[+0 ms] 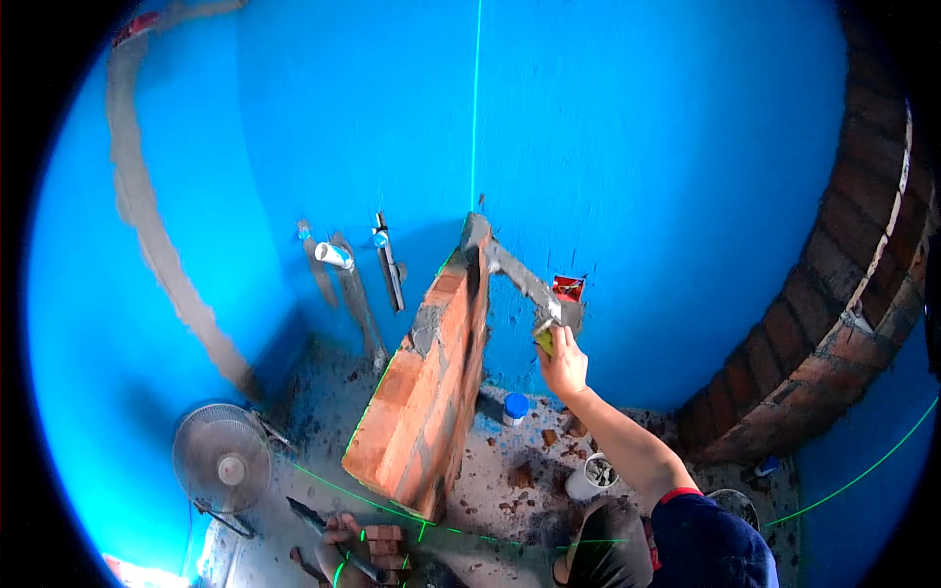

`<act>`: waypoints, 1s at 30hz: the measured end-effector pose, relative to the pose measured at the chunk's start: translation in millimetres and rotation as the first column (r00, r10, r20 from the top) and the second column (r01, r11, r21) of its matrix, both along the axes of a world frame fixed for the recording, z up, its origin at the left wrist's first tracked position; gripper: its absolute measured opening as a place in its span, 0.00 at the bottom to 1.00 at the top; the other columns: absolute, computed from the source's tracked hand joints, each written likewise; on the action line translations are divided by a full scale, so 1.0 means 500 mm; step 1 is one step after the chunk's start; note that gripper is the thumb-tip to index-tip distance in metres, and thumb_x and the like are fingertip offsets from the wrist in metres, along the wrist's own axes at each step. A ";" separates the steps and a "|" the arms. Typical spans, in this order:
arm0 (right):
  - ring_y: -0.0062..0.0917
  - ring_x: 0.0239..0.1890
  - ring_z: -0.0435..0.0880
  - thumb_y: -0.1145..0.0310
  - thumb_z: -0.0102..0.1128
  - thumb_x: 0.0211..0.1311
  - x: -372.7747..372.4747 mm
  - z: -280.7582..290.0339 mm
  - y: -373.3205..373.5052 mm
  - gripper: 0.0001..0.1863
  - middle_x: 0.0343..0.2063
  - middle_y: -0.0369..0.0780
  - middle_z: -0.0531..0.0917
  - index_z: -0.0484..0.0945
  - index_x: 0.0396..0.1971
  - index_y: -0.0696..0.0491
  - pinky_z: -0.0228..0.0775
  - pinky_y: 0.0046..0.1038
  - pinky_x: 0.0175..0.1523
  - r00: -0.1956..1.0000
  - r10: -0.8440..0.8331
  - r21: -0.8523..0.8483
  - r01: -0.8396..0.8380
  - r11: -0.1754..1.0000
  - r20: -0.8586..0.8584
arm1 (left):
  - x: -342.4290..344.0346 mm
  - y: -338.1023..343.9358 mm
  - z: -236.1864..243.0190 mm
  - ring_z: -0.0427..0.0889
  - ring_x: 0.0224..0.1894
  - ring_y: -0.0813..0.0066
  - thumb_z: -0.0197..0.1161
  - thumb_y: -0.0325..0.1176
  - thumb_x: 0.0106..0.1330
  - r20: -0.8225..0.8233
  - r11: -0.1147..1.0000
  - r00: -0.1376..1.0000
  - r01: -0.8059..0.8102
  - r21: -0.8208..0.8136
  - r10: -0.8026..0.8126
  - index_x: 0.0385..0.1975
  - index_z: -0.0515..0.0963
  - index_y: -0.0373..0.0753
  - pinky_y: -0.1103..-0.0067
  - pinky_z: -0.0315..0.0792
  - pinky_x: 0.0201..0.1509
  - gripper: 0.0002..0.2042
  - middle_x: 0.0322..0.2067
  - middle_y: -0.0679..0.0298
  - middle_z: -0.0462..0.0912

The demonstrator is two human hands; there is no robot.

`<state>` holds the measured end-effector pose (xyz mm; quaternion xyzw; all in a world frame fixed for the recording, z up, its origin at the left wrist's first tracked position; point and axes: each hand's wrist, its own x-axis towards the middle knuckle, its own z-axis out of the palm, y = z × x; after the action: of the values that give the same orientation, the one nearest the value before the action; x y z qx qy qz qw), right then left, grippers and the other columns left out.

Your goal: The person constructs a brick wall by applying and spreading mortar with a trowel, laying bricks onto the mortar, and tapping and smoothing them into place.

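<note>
My right hand [564, 367] reaches out to the blue wall, closed around a small trowel with a yellow handle [544, 340]. Its pale blade [554, 310] lies at the lower end of a slanting strip of grey mortar [522, 274]. Just beside it, a red electrical box [568, 287] is set in the wall with grey mortar below. Down near the lower edge, my left hand [343, 532] is closed on a dark flat-bladed tool [306, 512]; its exact kind is unclear. A small stack of bricks [385, 549] lies next to that hand.
A low brick wall [421, 392] juts out from the blue wall between my hands. A fan [223, 459] stands at left, near white pipe stubs [334, 256]. Rubble, a blue-lidded tub [516, 409] and a white bucket [595, 474] are on the floor. A curved-looking brick structure [784, 363] rises at right.
</note>
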<state>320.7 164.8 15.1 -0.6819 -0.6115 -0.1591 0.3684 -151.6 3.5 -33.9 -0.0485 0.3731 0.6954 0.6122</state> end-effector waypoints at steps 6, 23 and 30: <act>0.51 0.42 0.77 0.69 0.65 0.56 -0.088 0.050 0.087 0.22 0.43 0.47 0.74 0.67 0.48 0.53 0.72 0.47 0.41 0.953 0.191 0.131 -0.163 0.978 -0.235 | 0.016 -0.005 0.011 0.81 0.43 0.57 0.48 0.10 0.46 0.064 0.995 0.996 -0.049 -0.082 0.055 0.39 0.73 0.28 0.69 0.82 0.48 0.18 0.37 0.55 0.79; 0.55 0.42 0.75 0.73 0.64 0.56 -0.143 -0.063 0.121 0.21 0.41 0.52 0.73 0.66 0.47 0.57 0.70 0.47 0.42 0.963 0.185 0.127 -0.162 0.979 -0.195 | 0.016 -0.010 0.036 0.80 0.44 0.63 0.46 0.13 0.46 0.016 0.988 1.000 0.017 -0.154 -0.015 0.39 0.72 0.32 0.76 0.82 0.47 0.18 0.41 0.57 0.75; 0.51 0.39 0.76 0.72 0.63 0.55 -0.119 -0.072 0.036 0.16 0.38 0.50 0.73 0.68 0.41 0.56 0.73 0.45 0.37 0.992 0.117 0.150 -0.108 0.983 -0.051 | 0.049 -0.011 0.070 0.80 0.43 0.63 0.47 0.13 0.46 0.033 0.985 0.993 -0.108 -0.138 0.114 0.38 0.73 0.30 0.76 0.82 0.48 0.17 0.38 0.57 0.75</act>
<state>261.2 182.9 -21.1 -0.6217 -0.6244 -0.1624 0.4441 -126.9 -2.0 1.4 -0.1250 0.4037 0.7002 0.5755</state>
